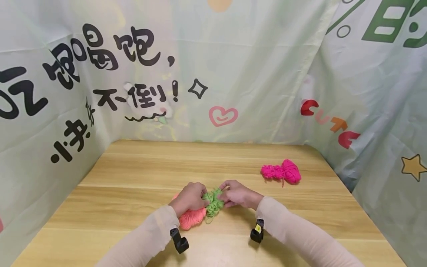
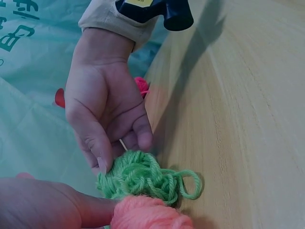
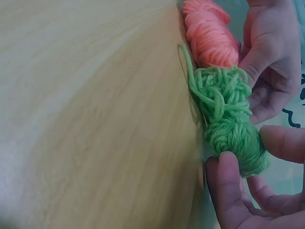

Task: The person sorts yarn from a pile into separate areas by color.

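Note:
A green yarn skein (image 1: 213,204) with loose, tangled loops lies on the table between the two hands. The left hand (image 1: 191,197) holds its left end, the thumb beside a coral yarn skein (image 1: 192,218) that lies against the green one. At the other end, the right hand (image 1: 241,195) grips the green yarn between thumb and fingers. In the right wrist view the fingertips (image 3: 228,164) press into the rounder, neatly wound part of the green skein. One green loop (image 2: 193,186) sticks out over the tabletop in the left wrist view.
Toward the back right of the wooden table (image 1: 150,163) lies a magenta yarn skein (image 1: 291,172) with a tangled magenta bunch (image 1: 271,171) beside it. Printed fabric curtains (image 1: 247,74) stand around the table's back and sides.

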Demonstrator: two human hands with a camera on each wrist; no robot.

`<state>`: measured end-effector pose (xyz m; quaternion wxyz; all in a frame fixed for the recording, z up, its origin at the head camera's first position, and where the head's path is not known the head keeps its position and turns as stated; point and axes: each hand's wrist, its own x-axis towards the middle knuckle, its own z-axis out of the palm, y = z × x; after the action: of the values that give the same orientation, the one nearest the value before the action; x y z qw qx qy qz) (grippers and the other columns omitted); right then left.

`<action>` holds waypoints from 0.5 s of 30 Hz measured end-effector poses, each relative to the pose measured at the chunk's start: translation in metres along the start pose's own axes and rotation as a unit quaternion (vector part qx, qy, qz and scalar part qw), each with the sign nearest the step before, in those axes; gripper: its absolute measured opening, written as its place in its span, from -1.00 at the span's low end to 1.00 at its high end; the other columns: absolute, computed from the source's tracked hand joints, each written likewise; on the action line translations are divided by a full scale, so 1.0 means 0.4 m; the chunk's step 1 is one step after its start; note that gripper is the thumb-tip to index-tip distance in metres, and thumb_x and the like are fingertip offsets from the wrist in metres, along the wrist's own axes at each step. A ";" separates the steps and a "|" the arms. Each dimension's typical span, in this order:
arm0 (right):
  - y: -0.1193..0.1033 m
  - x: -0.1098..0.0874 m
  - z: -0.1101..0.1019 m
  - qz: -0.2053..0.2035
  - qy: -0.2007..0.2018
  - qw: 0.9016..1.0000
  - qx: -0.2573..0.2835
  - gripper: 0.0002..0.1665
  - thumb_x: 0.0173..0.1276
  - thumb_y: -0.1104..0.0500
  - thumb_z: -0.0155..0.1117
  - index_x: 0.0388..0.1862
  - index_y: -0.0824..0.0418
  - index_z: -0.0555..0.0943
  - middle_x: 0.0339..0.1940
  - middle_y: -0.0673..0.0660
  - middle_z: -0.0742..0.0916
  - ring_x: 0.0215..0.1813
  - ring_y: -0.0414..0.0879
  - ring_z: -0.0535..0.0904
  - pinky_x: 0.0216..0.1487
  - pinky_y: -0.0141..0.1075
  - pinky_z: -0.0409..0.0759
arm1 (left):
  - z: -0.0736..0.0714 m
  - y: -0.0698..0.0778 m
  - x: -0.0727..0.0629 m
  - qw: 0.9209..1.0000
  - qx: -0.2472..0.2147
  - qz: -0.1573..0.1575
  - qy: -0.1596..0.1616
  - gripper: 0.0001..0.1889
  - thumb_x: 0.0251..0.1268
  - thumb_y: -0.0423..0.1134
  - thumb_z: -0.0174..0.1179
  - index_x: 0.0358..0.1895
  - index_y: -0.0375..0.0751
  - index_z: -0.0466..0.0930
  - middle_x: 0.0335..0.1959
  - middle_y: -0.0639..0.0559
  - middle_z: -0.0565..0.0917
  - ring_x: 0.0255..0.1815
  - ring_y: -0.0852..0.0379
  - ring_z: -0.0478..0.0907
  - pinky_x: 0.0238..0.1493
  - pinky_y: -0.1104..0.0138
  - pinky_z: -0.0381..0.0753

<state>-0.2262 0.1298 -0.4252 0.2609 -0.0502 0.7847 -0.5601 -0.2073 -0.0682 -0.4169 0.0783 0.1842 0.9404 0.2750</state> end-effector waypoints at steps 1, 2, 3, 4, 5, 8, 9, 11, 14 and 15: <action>-0.002 -0.001 -0.003 0.002 0.001 1.000 0.003 -0.59 0.25 0.35 0.30 0.03 0.38 0.40 -0.44 0.13 0.53 -0.44 -0.09 0.50 -0.34 -0.22 0.67 | -0.001 0.001 0.000 1.000 -0.001 0.000 -0.001 -0.80 0.08 -0.24 0.43 -0.31 -0.25 0.65 -0.54 0.09 0.55 -0.51 0.14 0.45 -0.45 0.30 0.51; -0.003 -0.001 -0.004 0.002 0.002 1.000 0.005 -0.59 0.25 0.35 0.30 0.03 0.38 0.40 -0.45 0.12 0.53 -0.44 -0.10 0.49 -0.33 -0.21 0.67 | -0.001 0.002 0.000 1.000 -0.001 0.000 -0.002 -0.80 0.08 -0.24 0.43 -0.31 -0.26 0.65 -0.54 0.09 0.55 -0.51 0.14 0.45 -0.45 0.30 0.51; -0.004 -0.002 -0.006 0.003 0.003 1.000 0.007 -0.59 0.25 0.36 0.30 0.04 0.38 0.39 -0.45 0.12 0.52 -0.45 -0.10 0.48 -0.32 -0.20 0.68 | -0.002 0.002 0.000 1.000 -0.001 0.001 -0.003 -0.80 0.08 -0.24 0.42 -0.30 -0.26 0.65 -0.53 0.09 0.55 -0.50 0.14 0.45 -0.44 0.29 0.52; -0.006 -0.002 -0.008 0.003 0.004 1.000 0.008 -0.58 0.25 0.36 0.29 0.04 0.38 0.39 -0.45 0.11 0.52 -0.45 -0.10 0.48 -0.32 -0.20 0.68 | -0.002 0.002 0.000 1.000 -0.001 0.000 -0.003 -0.79 0.08 -0.24 0.42 -0.29 -0.26 0.65 -0.53 0.08 0.56 -0.49 0.14 0.46 -0.43 0.29 0.52; -0.007 -0.003 -0.009 0.003 0.004 1.000 0.008 -0.58 0.25 0.36 0.29 0.05 0.38 0.39 -0.46 0.11 0.51 -0.45 -0.11 0.48 -0.31 -0.20 0.68 | -0.002 0.003 0.000 1.000 -0.001 0.000 -0.004 -0.78 0.08 -0.24 0.42 -0.27 -0.27 0.65 -0.52 0.07 0.57 -0.48 0.14 0.47 -0.42 0.28 0.53; -0.011 -0.004 -0.012 0.004 0.004 1.000 0.012 -0.57 0.26 0.36 0.28 0.06 0.39 0.38 -0.43 0.12 0.52 -0.44 -0.10 0.48 -0.31 -0.19 0.68 | -0.003 0.003 0.000 1.000 0.000 0.000 -0.006 -0.74 0.09 -0.24 0.41 -0.20 -0.30 0.66 -0.46 0.03 0.61 -0.44 0.13 0.51 -0.38 0.26 0.57; -0.013 -0.005 -0.014 0.004 0.003 1.000 0.014 -0.57 0.26 0.37 0.28 0.07 0.39 0.37 -0.40 0.14 0.54 -0.43 -0.09 0.50 -0.31 -0.19 0.68 | -0.003 0.003 0.000 1.000 -0.001 0.000 -0.007 -0.73 0.09 -0.25 0.41 -0.17 -0.32 0.66 -0.45 0.02 0.62 -0.43 0.13 0.53 -0.37 0.25 0.58; -0.017 -0.006 -0.016 0.003 0.004 1.000 0.017 -0.57 0.26 0.37 0.28 0.07 0.40 0.37 -0.35 0.17 0.56 -0.41 -0.08 0.52 -0.29 -0.18 0.68 | -0.005 0.005 0.000 1.000 -0.001 -0.001 -0.010 -0.70 0.11 -0.26 0.40 -0.12 -0.33 0.66 -0.42 -0.01 0.64 -0.41 0.12 0.54 -0.35 0.25 0.59; -0.023 -0.008 -0.020 0.001 0.004 1.000 0.018 -0.57 0.26 0.38 0.28 0.07 0.40 0.38 -0.29 0.21 0.58 -0.39 -0.06 0.54 -0.27 -0.16 0.68 | -0.006 0.005 -0.001 1.000 0.002 0.001 -0.014 -0.69 0.12 -0.26 0.39 -0.10 -0.34 0.65 -0.42 -0.01 0.64 -0.41 0.13 0.54 -0.35 0.24 0.59; -0.025 -0.009 -0.021 -0.001 0.006 1.000 0.017 -0.57 0.26 0.37 0.28 0.07 0.40 0.38 -0.29 0.21 0.58 -0.39 -0.06 0.54 -0.27 -0.16 0.68 | -0.006 0.005 -0.001 1.000 0.002 0.001 -0.016 -0.70 0.13 -0.26 0.38 -0.10 -0.33 0.65 -0.42 0.00 0.63 -0.42 0.13 0.53 -0.36 0.25 0.58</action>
<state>-0.2292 0.1347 -0.4129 0.2570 -0.0431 0.7764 -0.5739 -0.2070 -0.0679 -0.4138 0.0931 0.1894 0.9394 0.2701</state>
